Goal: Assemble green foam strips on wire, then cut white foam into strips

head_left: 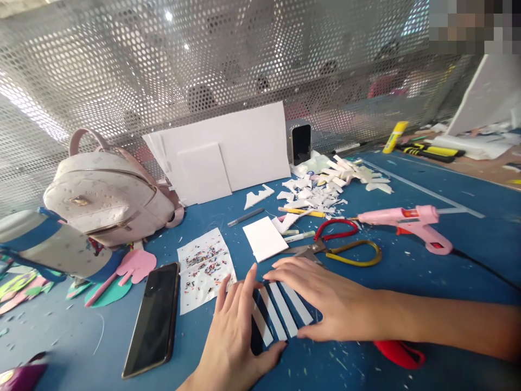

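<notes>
Several narrow white strips [282,309] lie side by side, slightly slanted, on the blue tabletop between my hands. My left hand [236,331] rests at their left side, fingers stretched out and thumb near the lower ends. On the other side, my right hand [325,296] spans the rightmost strip, fingertips by the upper ends and thumb at the bottom. Both hands have fingers apart; whether they press on the strips I cannot tell. A white square piece [265,239] lies just beyond, beside scissors [315,248] with one red and one yellow handle.
A pink glue gun [407,220] lies right, its cord trailing off. White scraps [321,182] are heaped behind. At left are a dark phone [152,320], a speckled paper [205,269], a backpack [109,190] and a bottle [52,244]. White boards [252,144] lean against the perforated metal panel.
</notes>
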Action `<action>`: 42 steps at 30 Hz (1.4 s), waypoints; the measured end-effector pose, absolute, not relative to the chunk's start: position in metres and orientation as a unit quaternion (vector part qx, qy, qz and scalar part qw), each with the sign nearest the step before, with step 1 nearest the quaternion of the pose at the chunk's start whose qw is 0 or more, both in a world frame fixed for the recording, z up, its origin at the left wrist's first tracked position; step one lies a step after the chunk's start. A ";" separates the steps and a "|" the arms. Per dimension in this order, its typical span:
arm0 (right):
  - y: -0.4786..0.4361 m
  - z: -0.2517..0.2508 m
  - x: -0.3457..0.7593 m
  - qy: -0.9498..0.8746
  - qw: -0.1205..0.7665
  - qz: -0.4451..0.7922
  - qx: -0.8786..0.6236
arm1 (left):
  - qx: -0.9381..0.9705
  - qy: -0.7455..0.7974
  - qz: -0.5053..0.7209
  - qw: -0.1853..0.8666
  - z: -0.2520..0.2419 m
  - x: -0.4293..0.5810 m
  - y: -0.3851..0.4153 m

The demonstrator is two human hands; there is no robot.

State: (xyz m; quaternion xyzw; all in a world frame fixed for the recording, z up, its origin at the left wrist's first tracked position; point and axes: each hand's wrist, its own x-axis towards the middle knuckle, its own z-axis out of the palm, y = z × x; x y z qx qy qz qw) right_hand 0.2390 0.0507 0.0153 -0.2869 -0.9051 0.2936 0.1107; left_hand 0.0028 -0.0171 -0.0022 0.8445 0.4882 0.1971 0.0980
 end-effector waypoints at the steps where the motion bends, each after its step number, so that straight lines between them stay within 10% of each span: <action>1: 0.051 0.014 0.240 -0.906 0.109 0.292 -0.286 | 0.846 0.488 0.195 0.096 -0.002 0.003 -0.017; 42: 0.045 0.071 0.305 -0.914 0.061 0.257 -0.308 | 0.839 0.495 0.207 0.088 0.026 -0.002 0.045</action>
